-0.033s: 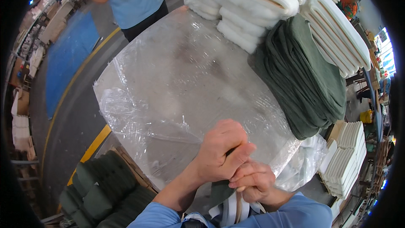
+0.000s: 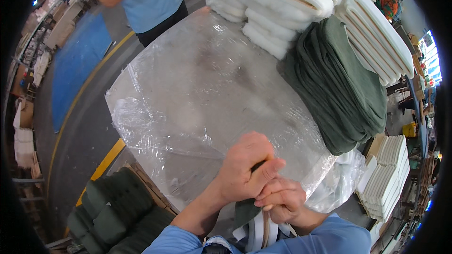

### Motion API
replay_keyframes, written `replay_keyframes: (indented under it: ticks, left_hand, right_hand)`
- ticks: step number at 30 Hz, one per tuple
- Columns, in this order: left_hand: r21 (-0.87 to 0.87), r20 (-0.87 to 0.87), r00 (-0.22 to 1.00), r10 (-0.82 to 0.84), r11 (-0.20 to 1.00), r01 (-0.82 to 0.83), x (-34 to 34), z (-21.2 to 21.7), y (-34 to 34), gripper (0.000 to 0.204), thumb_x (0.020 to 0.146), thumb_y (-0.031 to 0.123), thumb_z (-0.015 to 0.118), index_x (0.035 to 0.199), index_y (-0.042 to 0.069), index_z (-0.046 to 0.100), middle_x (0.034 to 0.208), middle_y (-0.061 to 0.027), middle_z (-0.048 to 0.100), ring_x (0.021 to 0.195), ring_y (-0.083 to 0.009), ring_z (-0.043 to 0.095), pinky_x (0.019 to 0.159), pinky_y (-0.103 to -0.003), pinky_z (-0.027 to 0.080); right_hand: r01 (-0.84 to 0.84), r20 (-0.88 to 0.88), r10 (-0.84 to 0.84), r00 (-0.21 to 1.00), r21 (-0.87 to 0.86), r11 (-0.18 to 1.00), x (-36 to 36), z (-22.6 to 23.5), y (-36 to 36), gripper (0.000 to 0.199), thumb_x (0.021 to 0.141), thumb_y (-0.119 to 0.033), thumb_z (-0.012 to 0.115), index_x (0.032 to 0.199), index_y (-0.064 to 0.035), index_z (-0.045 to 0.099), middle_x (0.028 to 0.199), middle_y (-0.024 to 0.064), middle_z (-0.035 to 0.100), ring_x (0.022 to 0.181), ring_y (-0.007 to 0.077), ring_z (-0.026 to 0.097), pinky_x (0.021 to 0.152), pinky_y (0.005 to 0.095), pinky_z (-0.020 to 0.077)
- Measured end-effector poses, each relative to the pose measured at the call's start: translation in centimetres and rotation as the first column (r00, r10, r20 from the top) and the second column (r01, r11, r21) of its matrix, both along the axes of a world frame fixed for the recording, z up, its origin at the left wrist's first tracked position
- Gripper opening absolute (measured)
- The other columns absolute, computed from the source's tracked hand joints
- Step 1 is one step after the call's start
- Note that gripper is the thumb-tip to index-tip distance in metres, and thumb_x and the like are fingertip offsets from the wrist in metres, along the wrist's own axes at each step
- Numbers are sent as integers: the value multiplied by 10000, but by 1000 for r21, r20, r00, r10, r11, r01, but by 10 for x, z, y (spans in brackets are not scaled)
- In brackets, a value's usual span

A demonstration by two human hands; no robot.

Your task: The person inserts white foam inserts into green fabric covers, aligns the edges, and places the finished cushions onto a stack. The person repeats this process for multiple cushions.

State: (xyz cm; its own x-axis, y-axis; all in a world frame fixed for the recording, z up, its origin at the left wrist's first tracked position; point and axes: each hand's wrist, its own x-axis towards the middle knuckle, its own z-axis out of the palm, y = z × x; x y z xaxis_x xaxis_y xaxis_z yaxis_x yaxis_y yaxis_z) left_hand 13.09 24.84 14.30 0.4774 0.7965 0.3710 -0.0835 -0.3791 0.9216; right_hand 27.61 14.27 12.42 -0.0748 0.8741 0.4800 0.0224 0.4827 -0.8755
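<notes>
Close to my body at the lower middle, my left hand is closed in a fist around a bunched edge of dark green fabric cover. My right hand presses against it just below and to the right, its fingers curled and pinching at the same cover. Below the hands a white padded board with a tan edge stands close to my chest, partly inside the cover. My fists hide the gripped fabric.
A table wrapped in clear plastic lies ahead. On its right edge sits a stack of green covers, beside white padded boards and fluffy white pads. Green padded pieces stand lower left. Another person stands across the table.
</notes>
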Motion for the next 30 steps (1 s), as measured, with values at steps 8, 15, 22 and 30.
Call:
replay_keyframes:
  ticks: [8, 15, 22, 30]
  left_hand:
    - [-521, 221, 970, 99, 853, 31, 5, -40, 10, 499, 1154, 431, 399, 1054, 41, 693, 917, 3, 631, 823, -104, 518, 791, -284, 437]
    - [-522, 156, 987, 25, 851, 61, 4, -46, 6, 495, 1150, 408, 356, 1224, 44, 683, 1114, -12, 644, 938, -97, 545, 884, -266, 444]
    - [-534, 218, 976, 29, 840, 94, 6, -51, 5, 496, 1140, 439, 394, 1310, 42, 637, 1259, -79, 665, 1179, -155, 591, 1036, -334, 461]
    - [-694, 430, 859, 279, 710, 117, 27, -71, 42, 392, 1157, 391, 411, 1298, 47, 537, 1201, -74, 604, 990, -213, 672, 906, -353, 545]
  right_hand:
    - [113, 36, -110, 993, -108, 988, 1, -14, 29, 128, 981, -100, 738, 916, 11, 740, 1013, 136, 753, 924, 257, 731, 804, 353, 585]
    - [151, 28, -148, 989, -139, 979, 3, -20, 30, 107, 970, -99, 747, 979, 5, 770, 1072, 121, 759, 985, 234, 723, 851, 338, 571]
    - [-95, -338, -1, 941, -267, 959, 54, -27, 75, 546, 1117, -486, 496, 1256, -9, 723, 1316, 92, 694, 1062, 187, 630, 926, 355, 472]
    - [-160, -199, 73, 977, -468, 869, 34, -18, 189, 825, 1081, -743, 240, 1478, -114, 597, 1370, 54, 619, 1254, 213, 520, 1053, 397, 405]
